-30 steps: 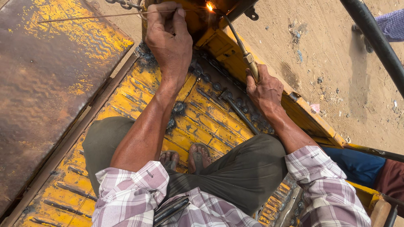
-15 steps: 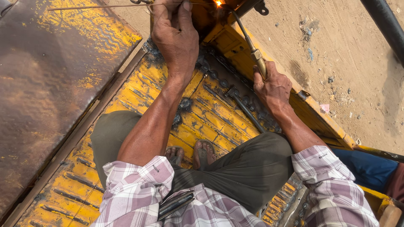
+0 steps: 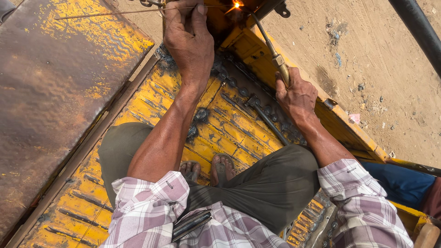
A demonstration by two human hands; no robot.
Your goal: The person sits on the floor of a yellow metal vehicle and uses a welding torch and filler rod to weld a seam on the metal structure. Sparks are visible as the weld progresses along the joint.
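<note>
My right hand point(image 3: 297, 95) grips the brass handle of a gas torch point(image 3: 271, 48) whose thin neck runs up and left to a bright orange flame point(image 3: 237, 5) at the top edge. My left hand point(image 3: 189, 39) pinches a thin filler rod point(image 3: 119, 12) that stretches left across the top, its tip near the flame. Both hands work over worn yellow metal point(image 3: 229, 124) with bolts and dark grease. I squat on it, with my feet in sandals point(image 3: 211, 167) below.
A rusty brown and yellow steel plate point(image 3: 50, 87) fills the left side. Sandy ground point(image 3: 381, 69) lies to the right, beyond the yellow edge. A dark pipe point(image 3: 420, 32) crosses the top right corner. Blue cloth point(image 3: 404, 181) shows at the right edge.
The view has shifted slightly, with the hands and the flame sitting a little higher in the frame. Both hands keep their grip on the rod and the torch.
</note>
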